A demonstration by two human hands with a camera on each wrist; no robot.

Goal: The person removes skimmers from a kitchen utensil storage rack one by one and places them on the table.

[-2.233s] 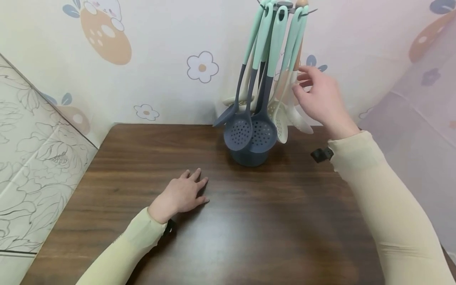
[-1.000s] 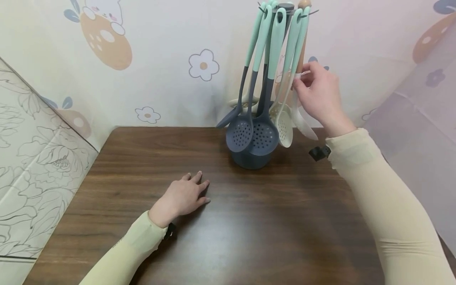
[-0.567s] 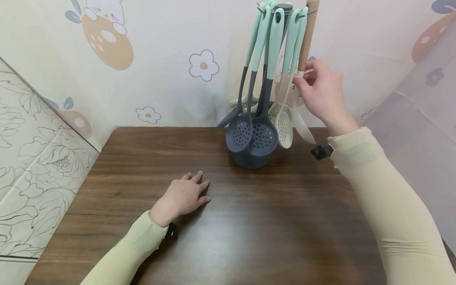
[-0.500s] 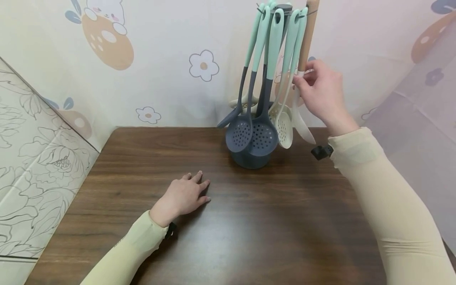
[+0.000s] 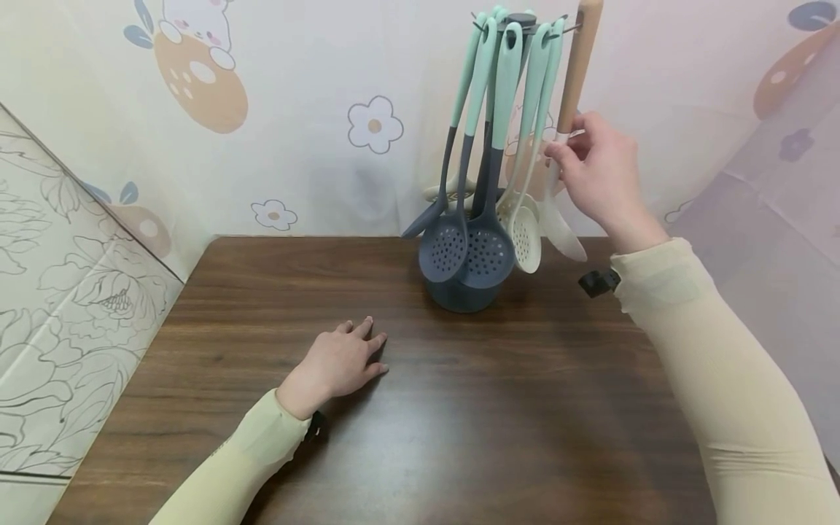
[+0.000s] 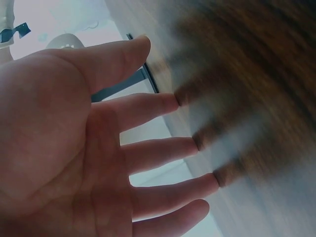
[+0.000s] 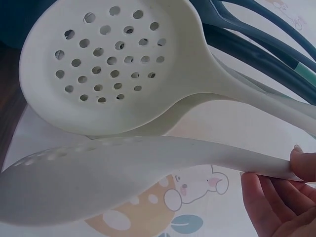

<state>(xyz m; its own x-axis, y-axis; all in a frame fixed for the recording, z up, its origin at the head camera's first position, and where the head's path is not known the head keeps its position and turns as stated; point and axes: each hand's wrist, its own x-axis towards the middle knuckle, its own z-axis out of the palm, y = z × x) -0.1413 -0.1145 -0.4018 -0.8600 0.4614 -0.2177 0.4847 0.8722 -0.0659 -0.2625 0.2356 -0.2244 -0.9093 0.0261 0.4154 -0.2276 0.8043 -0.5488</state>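
My right hand [image 5: 604,171] pinches a white skimmer [image 5: 566,235] just below its wooden handle [image 5: 577,73]. The handle stands at the right of the utensil rack [image 5: 523,20], against a hook tip; whether it is free of the hook I cannot tell. In the right wrist view, the held skimmer [image 7: 89,182] shows a row of holes along its edge, with thumb and fingers round its neck. Beside it hangs another white skimmer [image 7: 173,84]. My left hand [image 5: 335,361] lies on the table with fingers spread, holding nothing; the left wrist view shows its fingertips touching the wood.
Several mint-handled utensils hang on the rack, among them dark grey skimmers [image 5: 487,255]. The rack's round dark base [image 5: 462,297] stands on the brown wooden table [image 5: 499,430]. A patterned wall covering [image 5: 302,87] rises close behind.
My right fingers have taken hold of the skimmer's neck. The wooden handle has risen and shifted right, away from the mint handles. The left hand has stayed in place.
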